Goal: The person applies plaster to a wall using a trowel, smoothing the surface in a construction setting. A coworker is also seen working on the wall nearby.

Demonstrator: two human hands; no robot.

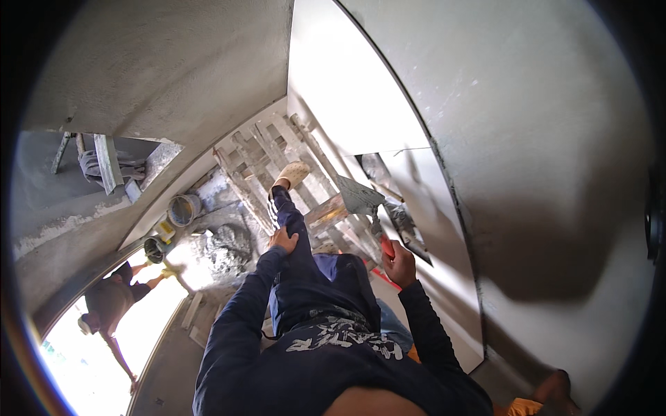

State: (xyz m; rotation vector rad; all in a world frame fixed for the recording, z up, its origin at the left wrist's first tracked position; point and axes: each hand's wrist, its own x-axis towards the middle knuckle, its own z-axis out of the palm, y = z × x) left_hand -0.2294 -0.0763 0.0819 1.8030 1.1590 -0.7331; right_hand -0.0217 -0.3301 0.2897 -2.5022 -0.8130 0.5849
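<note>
My right hand [399, 264] is closed around the red handle of a trowel [359, 197]. The trowel's broad blade points up and away, smeared with grey mortar, in front of the pale wall. My left hand [283, 240] lies on my dark trouser leg [294, 223], its fingers stretched over the cloth, and holds nothing. Below that leg, my foot in a beige clog [295, 173] stands on a platform of rough wooden planks [267, 149].
A pile of wet grey mortar [229, 248] lies on the floor to the left, near a round bucket [184, 209] and a dark bucket [155, 248]. Another person [114, 298] bends at the bright doorway. A wall niche [55, 173] holds boards and cloth. Plastered wall [555, 173] rises close on the right.
</note>
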